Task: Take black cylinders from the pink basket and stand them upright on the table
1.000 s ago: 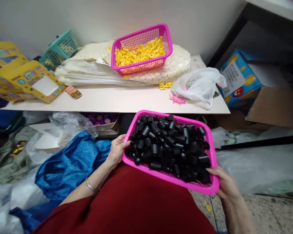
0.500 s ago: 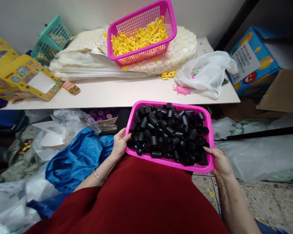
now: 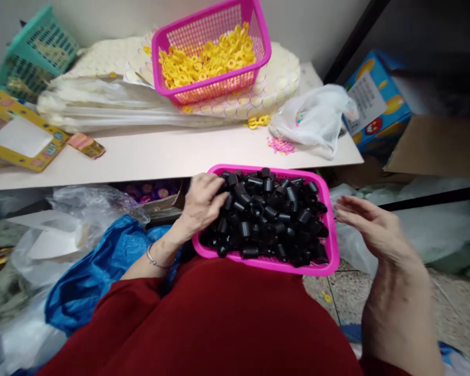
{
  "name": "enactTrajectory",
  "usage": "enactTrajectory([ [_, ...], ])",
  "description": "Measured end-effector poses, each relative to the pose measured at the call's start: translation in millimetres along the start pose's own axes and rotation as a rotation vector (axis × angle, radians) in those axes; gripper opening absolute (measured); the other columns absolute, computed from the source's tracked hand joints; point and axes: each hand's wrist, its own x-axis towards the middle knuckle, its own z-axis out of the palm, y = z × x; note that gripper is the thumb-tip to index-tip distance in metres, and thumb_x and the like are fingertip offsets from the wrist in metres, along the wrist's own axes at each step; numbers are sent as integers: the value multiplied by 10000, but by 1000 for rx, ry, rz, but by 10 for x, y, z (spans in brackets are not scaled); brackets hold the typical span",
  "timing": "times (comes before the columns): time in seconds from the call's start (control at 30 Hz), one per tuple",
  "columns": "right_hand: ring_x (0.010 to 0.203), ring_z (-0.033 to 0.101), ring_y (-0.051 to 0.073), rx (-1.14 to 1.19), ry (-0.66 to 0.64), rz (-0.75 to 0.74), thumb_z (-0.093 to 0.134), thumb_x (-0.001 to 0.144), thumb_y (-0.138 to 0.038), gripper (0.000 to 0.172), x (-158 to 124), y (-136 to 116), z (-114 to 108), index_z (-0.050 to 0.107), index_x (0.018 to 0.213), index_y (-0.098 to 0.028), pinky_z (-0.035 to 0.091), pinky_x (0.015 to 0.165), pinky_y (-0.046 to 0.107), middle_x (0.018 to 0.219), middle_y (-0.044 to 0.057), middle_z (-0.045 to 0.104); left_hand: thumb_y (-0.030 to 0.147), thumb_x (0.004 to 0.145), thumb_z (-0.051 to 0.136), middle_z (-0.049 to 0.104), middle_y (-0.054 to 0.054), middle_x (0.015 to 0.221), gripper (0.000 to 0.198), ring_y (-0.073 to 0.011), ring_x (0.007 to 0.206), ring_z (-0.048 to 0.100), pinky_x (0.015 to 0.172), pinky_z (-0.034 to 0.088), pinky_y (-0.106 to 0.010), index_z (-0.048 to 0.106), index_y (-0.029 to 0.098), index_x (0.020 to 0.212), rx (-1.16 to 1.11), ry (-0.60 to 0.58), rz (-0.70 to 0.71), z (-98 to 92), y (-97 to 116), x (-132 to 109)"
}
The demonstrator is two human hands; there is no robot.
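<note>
A pink plastic basket (image 3: 332, 214) full of short black plastic cylinders (image 3: 258, 209) sits at my waist, just in front of the red top. My left hand (image 3: 201, 203) reaches over its left rim with the fingers loosely bent and apart, at the edge of the black pieces; whether the fingertips touch them is hard to see. My right hand (image 3: 372, 224) hovers to the right, off the rim, its fingers extended and nothing in them.
On the white shelf (image 3: 160, 156) stand a pink basket (image 3: 264, 47) of yellow ring-ended pieces, a white plastic bag (image 3: 317, 120), a small pink heap (image 3: 281, 145) and yellow cartons (image 3: 23, 136). A teal basket (image 3: 43, 52) is at the back left, a blue box (image 3: 376, 99) at right.
Both hands have let go of the basket's rim. My left hand has moved up and over the left edge; my right has drawn away to the right. The view has shifted somewhat.
</note>
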Motion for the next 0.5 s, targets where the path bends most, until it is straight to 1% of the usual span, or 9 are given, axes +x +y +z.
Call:
enactTrajectory([
  [0.07, 1002, 720, 292, -132, -45, -129, 860, 608, -426, 403, 273, -254, 172, 775, 970, -270, 564, 946, 467, 1035, 78, 781, 345, 907, 628, 676, -118, 1059, 213, -258, 1009, 562, 966, 451, -426, 694, 169, 1006, 79, -283, 214, 137, 275, 283],
  [0.1, 971, 717, 283, -204, -85, -224, 821, 651, -440, 395, 434, -379, 286, 773, 987, -238, 562, 926, 455, 1015, 81, 776, 360, 918, 625, 670, -127, 1052, 232, -257, 985, 560, 929, 459, -419, 683, 154, 1010, 133, -419, 282, 217, 419, 400],
  [0.13, 949, 712, 279, -280, -116, -328, 778, 688, -433, 383, 606, -499, 410, 771, 999, -210, 559, 904, 442, 1014, 88, 771, 379, 918, 634, 662, -138, 1064, 267, -264, 982, 558, 899, 466, -416, 671, 139, 1028, 194, -533, 319, 299, 551, 497],
  [0.17, 944, 706, 275, -387, -153, -411, 725, 729, -402, 368, 782, -609, 538, 767, 1022, -183, 551, 889, 425, 1035, 102, 766, 393, 916, 643, 652, -151, 1082, 302, -277, 996, 558, 875, 470, -416, 661, 123, 1048, 253, -618, 328, 378, 664, 575],
  [0.2, 936, 701, 269, -528, -196, -473, 669, 760, -353, 348, 957, -707, 664, 766, 1030, -155, 541, 875, 401, 1049, 118, 763, 397, 916, 647, 642, -164, 1105, 324, -292, 1019, 558, 861, 473, -418, 655, 109, 1064, 303, -678, 319, 447, 750, 633],
  [0.27, 899, 689, 253, -851, -239, -548, 571, 792, -275, 324, 1278, -848, 890, 773, 1003, -133, 518, 828, 352, 996, 123, 768, 376, 922, 642, 625, -175, 1135, 311, -312, 1064, 561, 847, 478, -418, 658, 99, 1061, 361, -741, 275, 550, 838, 707],
  [0.37, 831, 665, 238, -960, -261, -562, 573, 770, -230, 271, 1640, -912, 1135, 780, 920, -140, 481, 763, 306, 882, 99, 771, 323, 914, 650, 631, -159, 1115, 220, -308, 1071, 568, 843, 478, -410, 679, 119, 990, 353, -752, 233, 607, 799, 751],
  [0.43, 778, 643, 224, -995, -282, -564, 570, 773, -215, 231, 1791, -875, 1240, 770, 865, -145, 458, 719, 294, 816, 89, 758, 298, 887, 677, 650, -140, 1078, 175, -294, 1044, 571, 846, 475, -406, 686, 134, 949, 291, -740, 225, 601, 715, 761],
  [0.5, 751, 625, 224, -1030, -316, -585, 561, 789, -208, 202, 1879, -805, 1310, 752, 819, -149, 446, 700, 300, 768, 94, 737, 260, 860, 697, 675, -115, 1048, 140, -270, 1006, 575, 861, 471, -399, 691, 149, 946, 168, -710, 193, 583, 618, 766],
])
